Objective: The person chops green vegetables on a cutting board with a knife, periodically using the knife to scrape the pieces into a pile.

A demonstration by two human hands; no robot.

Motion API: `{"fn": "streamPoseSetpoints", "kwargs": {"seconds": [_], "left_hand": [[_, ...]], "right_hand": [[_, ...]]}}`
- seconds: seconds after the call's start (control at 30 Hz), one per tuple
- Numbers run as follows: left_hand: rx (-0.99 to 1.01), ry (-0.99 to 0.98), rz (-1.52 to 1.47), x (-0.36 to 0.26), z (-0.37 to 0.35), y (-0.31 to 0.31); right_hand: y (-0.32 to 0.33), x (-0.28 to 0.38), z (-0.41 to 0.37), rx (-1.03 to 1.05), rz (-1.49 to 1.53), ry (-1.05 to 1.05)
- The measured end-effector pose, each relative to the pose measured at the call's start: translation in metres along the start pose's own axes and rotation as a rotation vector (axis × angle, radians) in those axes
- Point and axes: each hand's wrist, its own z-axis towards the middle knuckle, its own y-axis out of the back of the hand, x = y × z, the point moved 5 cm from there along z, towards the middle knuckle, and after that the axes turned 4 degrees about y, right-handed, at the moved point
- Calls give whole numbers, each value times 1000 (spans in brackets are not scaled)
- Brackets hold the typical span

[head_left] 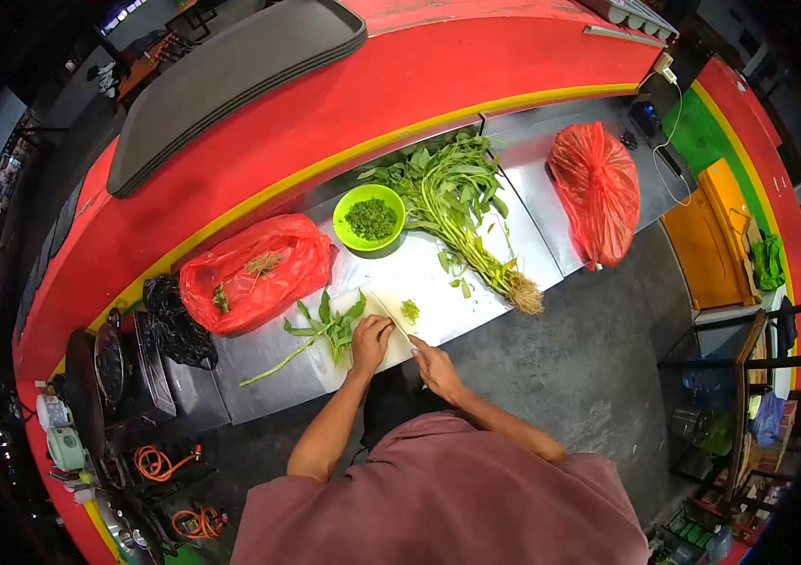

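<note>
My right hand (436, 368) is closed round the handle of a knife (393, 318), whose blade lies over the pale cutting board (399, 356). Just left of the blade, my left hand (371, 342) presses with bent fingers on leafy green stems (336, 330). A small heap of chopped greens (410, 311) sits on the board right of the knife. Farther back stands a lime-green bowl (342, 232) holding chopped greens (370, 218). A large bunch of rooted greens (457, 221) lies to its right.
An open red plastic bag (297, 250) with root scraps and a black bag (175, 320) are at the left. A tied red bag (595, 193) stands at the right of the metal table (269, 391). Dark trays (231, 80) rest on the red ledge.
</note>
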Motion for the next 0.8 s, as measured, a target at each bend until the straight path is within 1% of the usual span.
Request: {"fn": "streamPoseSetpoints", "kwargs": {"seconds": [0.17, 0.27, 0.33, 0.47, 0.53, 0.6, 0.8], "left_hand": [[-3, -14, 36, 1, 0, -2], [15, 3, 50, -3, 1, 0], [-13, -37, 29, -4, 1, 1], [-21, -29, 45, -2, 0, 0], [-16, -18, 47, -1, 0, -1], [-17, -20, 42, -1, 0, -1], [-11, -21, 49, -3, 1, 0]], "right_hand": [[-8, -16, 0, -38, 21, 12], [-5, -12, 0, -44, 50, -4], [-7, -17, -1, -42, 61, -18], [-15, -32, 4, -77, 15, 82], [-12, -28, 5, -93, 0, 119], [-11, -30, 4, -47, 31, 28], [-6, -22, 5, -13, 59, -30]]}}
